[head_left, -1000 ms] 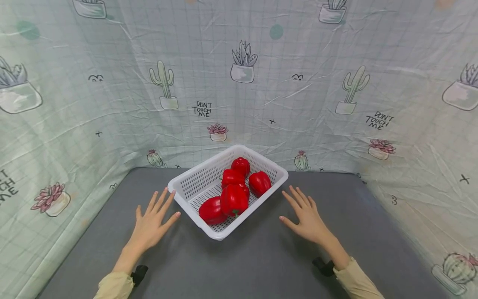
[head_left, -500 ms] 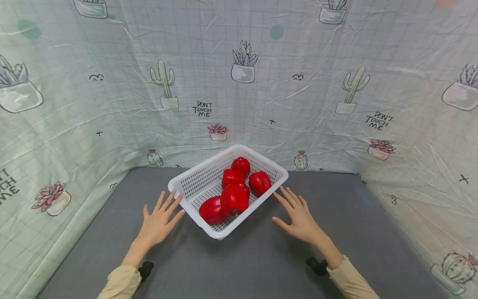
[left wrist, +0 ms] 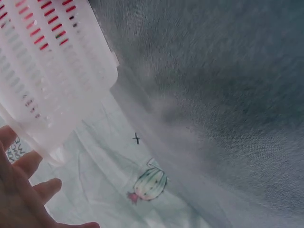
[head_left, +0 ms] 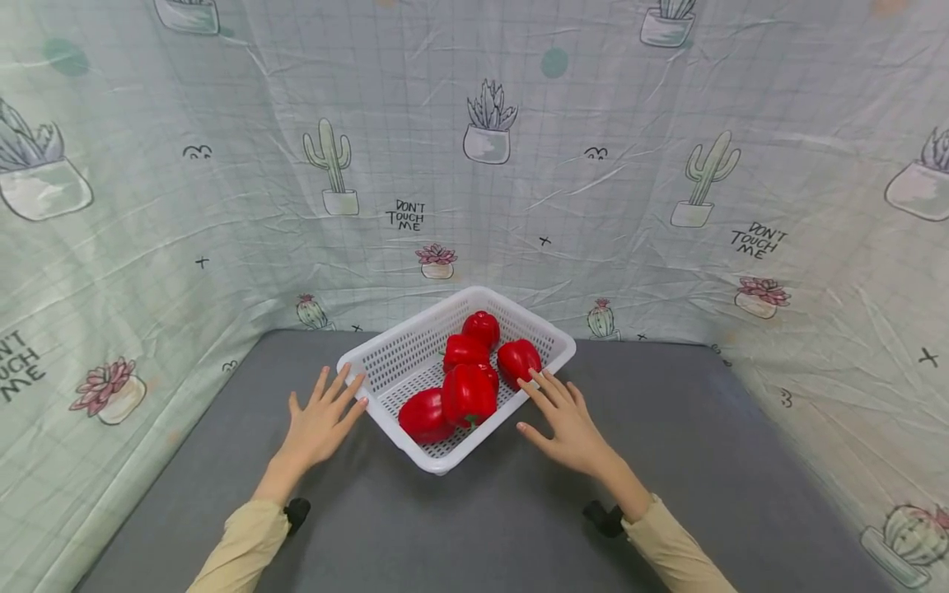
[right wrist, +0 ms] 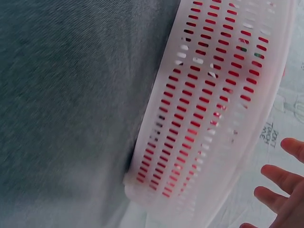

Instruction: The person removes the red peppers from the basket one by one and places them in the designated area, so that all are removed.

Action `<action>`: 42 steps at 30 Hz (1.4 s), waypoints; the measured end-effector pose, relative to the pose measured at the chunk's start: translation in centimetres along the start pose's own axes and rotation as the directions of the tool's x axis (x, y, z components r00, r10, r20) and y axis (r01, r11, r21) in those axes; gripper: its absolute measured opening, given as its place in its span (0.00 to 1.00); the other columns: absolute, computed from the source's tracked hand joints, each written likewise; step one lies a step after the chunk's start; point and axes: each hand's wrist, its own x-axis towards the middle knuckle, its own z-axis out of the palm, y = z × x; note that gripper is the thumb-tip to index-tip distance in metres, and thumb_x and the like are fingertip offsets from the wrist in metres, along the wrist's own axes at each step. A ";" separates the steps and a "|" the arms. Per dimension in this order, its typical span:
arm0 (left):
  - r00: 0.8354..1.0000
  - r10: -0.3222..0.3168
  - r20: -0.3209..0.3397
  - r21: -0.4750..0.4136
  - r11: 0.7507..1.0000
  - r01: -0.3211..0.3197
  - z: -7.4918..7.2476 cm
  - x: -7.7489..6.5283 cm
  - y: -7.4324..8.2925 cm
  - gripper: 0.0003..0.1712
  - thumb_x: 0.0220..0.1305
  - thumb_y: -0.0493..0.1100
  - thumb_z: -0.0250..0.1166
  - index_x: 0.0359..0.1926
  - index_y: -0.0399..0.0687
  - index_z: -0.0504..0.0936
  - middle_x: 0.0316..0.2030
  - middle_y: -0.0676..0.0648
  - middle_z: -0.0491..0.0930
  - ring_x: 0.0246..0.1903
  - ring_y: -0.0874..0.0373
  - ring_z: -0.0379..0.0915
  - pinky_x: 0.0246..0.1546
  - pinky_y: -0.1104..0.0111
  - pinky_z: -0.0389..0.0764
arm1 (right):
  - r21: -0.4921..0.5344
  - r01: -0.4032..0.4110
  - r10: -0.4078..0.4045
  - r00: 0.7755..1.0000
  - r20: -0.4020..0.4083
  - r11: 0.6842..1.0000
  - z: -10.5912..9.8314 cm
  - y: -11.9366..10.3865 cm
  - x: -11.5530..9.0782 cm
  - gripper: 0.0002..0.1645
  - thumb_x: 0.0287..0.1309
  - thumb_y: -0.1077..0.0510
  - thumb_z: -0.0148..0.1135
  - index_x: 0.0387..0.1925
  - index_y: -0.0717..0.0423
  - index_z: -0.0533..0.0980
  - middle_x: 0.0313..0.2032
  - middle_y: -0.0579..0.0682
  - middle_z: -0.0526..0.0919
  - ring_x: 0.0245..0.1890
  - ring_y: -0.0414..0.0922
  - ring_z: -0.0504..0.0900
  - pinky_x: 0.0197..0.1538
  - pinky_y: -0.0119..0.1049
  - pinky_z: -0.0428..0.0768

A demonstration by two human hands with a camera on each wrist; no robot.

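A white slotted plastic basket [head_left: 393, 360] stands at an angle on the grey table and holds several red bell peppers [head_left: 469, 395]. At its left end is my left hand [head_left: 313, 430], fingers spread and straight, the tips overlapping the rim in the head view. My right hand [head_left: 572, 436] is by the right long side, fingers extended, its tips over the rim near a bell pepper [head_left: 518, 360]. Both wrist views show fingers close to the basket wall [right wrist: 190, 128]; whether they touch it I cannot tell. Neither hand holds anything.
Grey cloth [head_left: 474, 535] covers the table. A pale sheet [head_left: 593, 198] printed with cacti hangs behind it and along both sides. The basket's far corner is near the back sheet. A black band [head_left: 604, 519] is on each wrist.
Both hands have moved inward toward the basket. The right hand has travelled farther left, its fingertips now over the rim. The basket and peppers have stayed put.
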 end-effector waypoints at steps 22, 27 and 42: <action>0.999 -0.038 0.013 0.044 0.998 0.037 0.2 4.3 -0.2 0.42 0.63 0.66 0.38 0.68 0.43 0.47 0.69 0.39 0.43 0.67 0.38 0.30 0.52 0.30 0.31 | -0.005 0.061 -0.061 0.996 0.069 0.998 1.7 -2.4 3.4 0.38 0.47 0.40 0.61 0.61 0.39 0.62 0.61 0.51 0.64 0.63 0.52 0.58 0.59 0.61 0.56; 0.999 -0.040 0.007 0.060 0.997 0.040 0.5 4.5 -0.2 0.43 0.62 0.66 0.40 0.68 0.43 0.48 0.69 0.40 0.45 0.68 0.39 0.32 0.53 0.31 0.31 | 0.000 0.072 -0.072 0.995 0.075 0.997 1.8 -2.6 3.9 0.39 0.45 0.40 0.62 0.61 0.38 0.62 0.62 0.50 0.63 0.63 0.52 0.57 0.59 0.62 0.57; 1.000 -0.023 0.006 0.063 0.998 0.022 0.8 4.3 -0.9 0.43 0.62 0.67 0.38 0.68 0.45 0.47 0.68 0.42 0.47 0.67 0.38 0.34 0.51 0.30 0.31 | -0.003 0.237 -0.235 0.965 0.119 0.971 1.5 -2.4 5.3 0.41 0.47 0.45 0.62 0.64 0.37 0.58 0.65 0.45 0.58 0.63 0.51 0.57 0.58 0.56 0.58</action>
